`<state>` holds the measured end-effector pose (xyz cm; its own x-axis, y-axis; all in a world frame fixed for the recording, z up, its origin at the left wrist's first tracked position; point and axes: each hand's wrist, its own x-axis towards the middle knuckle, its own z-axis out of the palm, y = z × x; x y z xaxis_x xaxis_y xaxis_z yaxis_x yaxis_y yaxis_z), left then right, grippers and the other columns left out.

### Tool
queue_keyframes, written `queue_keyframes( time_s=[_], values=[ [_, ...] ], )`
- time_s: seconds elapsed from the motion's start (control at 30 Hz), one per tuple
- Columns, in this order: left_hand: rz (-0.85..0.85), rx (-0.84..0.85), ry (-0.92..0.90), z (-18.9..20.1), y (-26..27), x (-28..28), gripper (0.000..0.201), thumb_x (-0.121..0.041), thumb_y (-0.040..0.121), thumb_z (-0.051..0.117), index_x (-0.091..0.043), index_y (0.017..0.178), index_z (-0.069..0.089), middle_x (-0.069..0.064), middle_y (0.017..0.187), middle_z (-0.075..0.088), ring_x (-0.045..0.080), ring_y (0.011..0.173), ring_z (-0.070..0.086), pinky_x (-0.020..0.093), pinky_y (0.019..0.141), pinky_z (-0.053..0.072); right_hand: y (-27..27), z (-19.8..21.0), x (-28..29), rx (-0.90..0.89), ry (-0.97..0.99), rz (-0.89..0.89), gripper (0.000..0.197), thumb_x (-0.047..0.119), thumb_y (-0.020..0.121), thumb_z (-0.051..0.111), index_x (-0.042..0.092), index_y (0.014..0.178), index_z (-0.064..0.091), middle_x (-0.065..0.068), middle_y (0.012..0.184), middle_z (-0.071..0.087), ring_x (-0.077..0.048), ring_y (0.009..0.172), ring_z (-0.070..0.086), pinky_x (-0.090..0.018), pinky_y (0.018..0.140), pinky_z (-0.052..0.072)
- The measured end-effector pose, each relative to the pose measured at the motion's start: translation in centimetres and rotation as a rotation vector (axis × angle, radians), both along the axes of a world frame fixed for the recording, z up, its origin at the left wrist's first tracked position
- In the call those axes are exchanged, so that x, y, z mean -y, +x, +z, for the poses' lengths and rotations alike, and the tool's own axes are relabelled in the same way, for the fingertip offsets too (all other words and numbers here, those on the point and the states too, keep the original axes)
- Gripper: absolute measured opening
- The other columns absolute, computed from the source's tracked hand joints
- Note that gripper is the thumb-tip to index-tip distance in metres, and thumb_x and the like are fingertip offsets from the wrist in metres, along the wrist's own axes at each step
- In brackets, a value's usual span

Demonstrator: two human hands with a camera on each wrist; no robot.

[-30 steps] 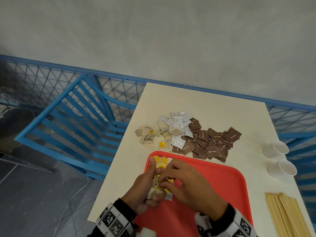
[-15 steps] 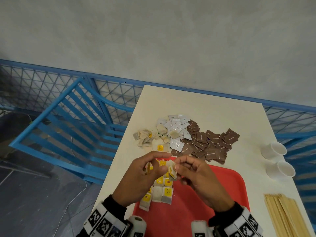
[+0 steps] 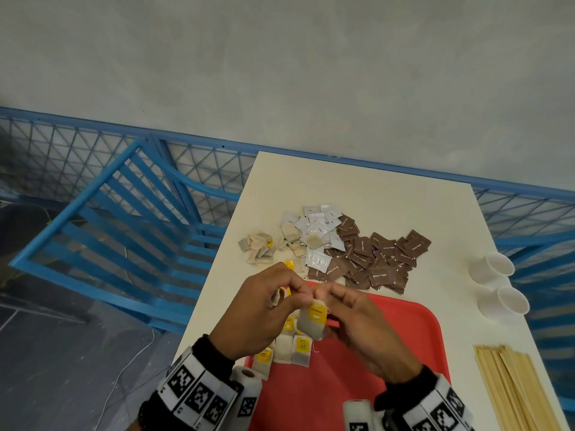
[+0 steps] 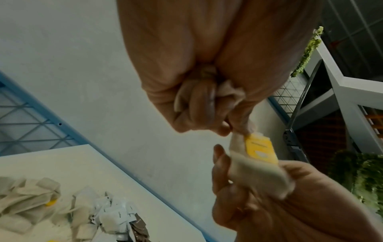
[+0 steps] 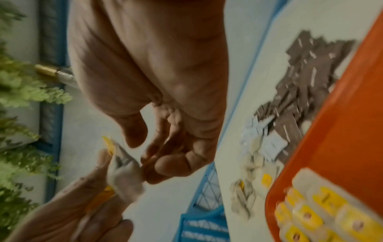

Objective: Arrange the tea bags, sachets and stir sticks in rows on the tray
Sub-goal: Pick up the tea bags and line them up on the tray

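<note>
Both hands had risen off the red tray [image 3: 404, 353] since the earlier frame, lifting one tea bag [image 3: 312, 320] clear of the rows. Right hand [image 3: 361, 331] pinched that soft paper bag with its yellow tag, while the left hand [image 3: 261, 312] stayed curled around crumpled spare bags [image 4: 229, 91] and nipped the same bag's top. Flat square tea bags [image 3: 287, 349] lay in rows at the tray's left edge, with smooth open plastic to their right. Beyond the far rim sat loose heaps of brown sachets [image 3: 379, 259] and white sachets [image 3: 320, 225]. Wooden stir sticks [image 3: 510, 387] lay along the pale table [image 3: 357, 185] near its right edge, beside two paper cups [image 3: 494, 265].
</note>
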<state>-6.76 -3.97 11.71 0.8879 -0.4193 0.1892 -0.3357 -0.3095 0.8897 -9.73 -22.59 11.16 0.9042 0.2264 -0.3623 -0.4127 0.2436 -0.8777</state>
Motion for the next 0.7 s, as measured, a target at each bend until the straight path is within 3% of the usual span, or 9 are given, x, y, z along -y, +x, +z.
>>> queue_keyframes(
  time_s=[0.07, 0.13, 0.2, 0.27, 0.33, 0.4, 0.47, 0.57, 0.7],
  values=[
    [0.065, -0.014, 0.033, 0.2, 0.0, 0.1, 0.011, -0.026, 0.092, 0.069, -0.021, 0.083, 0.069, -0.016, 0.077, 0.062, 0.001, 0.069, 0.056, 0.01, 0.063, 0.035, -0.3, 0.5, 0.8, 0.061, 0.007, -0.098, 0.03, 0.032, 0.092, 0.065, 0.005, 0.104, 0.066, -0.008, 0.089, 0.069, -0.015, 0.074, 0.064, -0.026, 0.06, 0.051],
    [0.12, -0.093, 0.038, 0.2, 0.0, 0.4, 0.012, -0.021, 0.093, 0.069, -0.022, 0.081, 0.069, -0.02, 0.069, 0.061, -0.006, 0.058, 0.051, 0.01, 0.057, 0.035, -0.8, 0.9, 1.0, 0.144, -0.064, -0.114, 0.026, 0.029, 0.085, 0.073, 0.011, 0.104, 0.069, -0.01, 0.091, 0.07, -0.016, 0.074, 0.066, -0.028, 0.062, 0.053],
    [0.147, -0.161, 0.024, 0.0, 0.2, 0.9, 0.013, -0.028, 0.093, 0.069, -0.027, 0.08, 0.069, -0.016, 0.071, 0.064, -0.002, 0.059, 0.052, 0.022, 0.06, 0.044, -1.1, 0.7, 0.6, 0.219, -0.21, -0.129, 0.013, 0.02, 0.079, 0.081, 0.018, 0.089, 0.073, -0.006, 0.081, 0.07, -0.013, 0.067, 0.064, -0.026, 0.059, 0.052],
    [0.171, -0.219, -0.011, 0.2, 0.2, 1.4, 0.017, -0.036, 0.093, 0.067, -0.027, 0.079, 0.071, -0.009, 0.075, 0.068, 0.008, 0.068, 0.059, 0.034, 0.069, 0.05, -1.0, 0.2, 0.1, 0.251, -0.255, -0.209, 0.003, 0.012, 0.081, 0.076, 0.014, 0.081, 0.073, -0.006, 0.072, 0.07, -0.01, 0.062, 0.062, -0.023, 0.056, 0.05],
    [0.171, -0.317, -0.083, 0.6, 0.0, 1.8, 0.023, -0.039, 0.094, 0.066, -0.022, 0.079, 0.071, -0.008, 0.072, 0.066, 0.011, 0.061, 0.056, 0.029, 0.059, 0.048, -0.8, 0.3, 0.1, 0.221, -0.205, -0.274, 0.004, 0.005, 0.084, 0.071, 0.002, 0.087, 0.071, -0.007, 0.072, 0.071, -0.009, 0.061, 0.064, -0.021, 0.055, 0.05],
    [0.139, -0.461, -0.204, 0.9, -0.4, 1.9, 0.02, -0.032, 0.091, 0.069, -0.013, 0.085, 0.069, -0.01, 0.065, 0.058, 0.013, 0.047, 0.04, 0.024, 0.042, 0.035, -0.7, 0.5, 0.4, 0.203, -0.136, -0.288, 0.014, 0.009, 0.084, 0.07, 0.0, 0.095, 0.07, -0.012, 0.075, 0.072, -0.012, 0.062, 0.066, -0.021, 0.054, 0.051],
    [0.108, -0.496, -0.25, 0.8, -0.6, 1.9, 0.022, -0.027, 0.089, 0.071, -0.005, 0.088, 0.065, -0.011, 0.061, 0.053, 0.011, 0.043, 0.032, 0.02, 0.04, 0.028, -0.8, 0.7, 0.4, 0.215, -0.111, -0.28, 0.021, 0.015, 0.082, 0.069, 0.003, 0.1, 0.069, -0.017, 0.08, 0.073, -0.018, 0.066, 0.068, -0.024, 0.057, 0.053],
    [0.081, -0.42, -0.208, 1.0, -0.3, 1.6, 0.017, -0.022, 0.09, 0.07, -0.006, 0.086, 0.064, -0.014, 0.062, 0.054, 0.001, 0.042, 0.037, 0.015, 0.042, 0.032, -0.6, 0.9, 0.6, 0.257, -0.156, -0.253, 0.015, 0.017, 0.083, 0.069, 0.006, 0.092, 0.073, -0.016, 0.084, 0.074, -0.019, 0.073, 0.068, -0.028, 0.067, 0.056],
    [0.036, -0.366, -0.216, 1.4, -0.3, 1.4, 0.01, -0.014, 0.089, 0.072, -0.006, 0.088, 0.065, 0.003, 0.077, 0.063, -0.003, 0.046, 0.046, 0.011, 0.043, 0.037, -0.4, 1.2, 0.8, 0.269, -0.159, -0.28, 0.012, 0.02, 0.081, 0.07, 0.011, 0.085, 0.077, -0.005, 0.077, 0.072, -0.011, 0.069, 0.063, -0.031, 0.068, 0.053]
  ],
)
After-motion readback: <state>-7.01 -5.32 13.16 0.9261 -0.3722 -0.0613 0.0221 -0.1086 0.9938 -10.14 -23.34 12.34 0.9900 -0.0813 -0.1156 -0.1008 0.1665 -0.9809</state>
